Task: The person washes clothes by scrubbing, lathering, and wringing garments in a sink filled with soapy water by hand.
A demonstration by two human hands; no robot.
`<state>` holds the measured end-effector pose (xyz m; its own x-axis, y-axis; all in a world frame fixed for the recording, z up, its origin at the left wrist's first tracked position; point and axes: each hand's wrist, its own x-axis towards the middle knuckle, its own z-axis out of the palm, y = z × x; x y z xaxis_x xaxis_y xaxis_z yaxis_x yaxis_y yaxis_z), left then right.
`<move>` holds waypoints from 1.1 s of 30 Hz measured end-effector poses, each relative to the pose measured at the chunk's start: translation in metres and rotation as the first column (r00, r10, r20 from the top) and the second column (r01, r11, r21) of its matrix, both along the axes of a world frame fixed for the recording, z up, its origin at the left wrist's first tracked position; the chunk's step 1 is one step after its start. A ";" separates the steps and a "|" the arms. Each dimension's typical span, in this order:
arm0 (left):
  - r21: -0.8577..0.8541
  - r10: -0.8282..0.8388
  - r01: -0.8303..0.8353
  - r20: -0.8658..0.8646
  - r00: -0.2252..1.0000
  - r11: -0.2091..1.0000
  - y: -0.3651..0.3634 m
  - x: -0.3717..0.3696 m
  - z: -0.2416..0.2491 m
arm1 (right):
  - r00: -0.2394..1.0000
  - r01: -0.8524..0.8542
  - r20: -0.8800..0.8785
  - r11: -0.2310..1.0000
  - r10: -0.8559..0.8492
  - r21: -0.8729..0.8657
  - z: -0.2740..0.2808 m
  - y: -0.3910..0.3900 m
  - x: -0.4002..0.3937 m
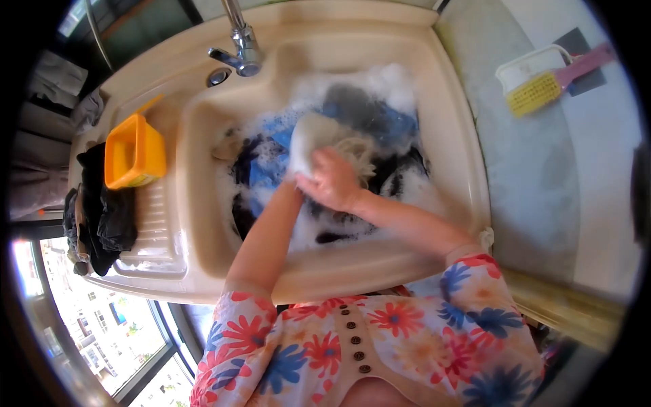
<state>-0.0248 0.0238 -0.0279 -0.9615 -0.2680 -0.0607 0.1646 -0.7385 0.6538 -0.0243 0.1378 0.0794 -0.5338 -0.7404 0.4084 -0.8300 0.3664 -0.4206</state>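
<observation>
My left hand is up against a white, sock-like cloth, which covers its fingers. My right hand closes over the cloth's near end, beside the left wrist. Both hands are over soapy water in a beige sink, and motion blurs them a little. A bunched cream fabric hangs just right of the cloth. Around them lie soaked garments: a blue one, a grey one and dark pieces, partly hidden by foam.
A chrome tap rises behind the sink. On the ribbed drainboard at left stand a yellow-orange plastic container and dark clothes. A yellow-bristled brush with a pink handle hangs on the right wall.
</observation>
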 end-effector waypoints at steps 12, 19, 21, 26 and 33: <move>0.198 -0.009 -0.105 0.503 0.864 0.974 -0.036 0.006 0.070 | 0.437 0.134 0.787 0.897 -0.436 0.422 -0.028 0.055 -0.068; -0.232 0.080 0.083 0.614 0.785 0.969 -0.048 0.013 0.088 | 0.149 0.224 0.984 0.973 -0.095 0.060 -0.033 0.025 -0.033; -0.615 0.324 0.173 0.610 0.723 0.770 -0.056 0.019 0.097 | 0.123 0.369 0.989 0.921 0.087 -0.127 -0.026 0.043 -0.043; -0.550 0.125 0.228 0.529 0.839 0.803 -0.073 0.020 0.101 | -0.071 0.695 0.819 0.617 0.570 -0.369 0.034 0.064 -0.073; -0.520 -0.013 0.089 0.149 0.989 0.849 -0.048 0.009 0.104 | -0.001 0.614 0.767 0.606 0.642 -0.506 0.118 0.071 -0.080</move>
<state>-0.0156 -0.0237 0.0760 -0.9674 -0.2472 -0.0545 0.0187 -0.2846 0.9585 -0.1046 0.2089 0.1978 -0.7765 -0.5991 -0.1954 0.5576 -0.5087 -0.6561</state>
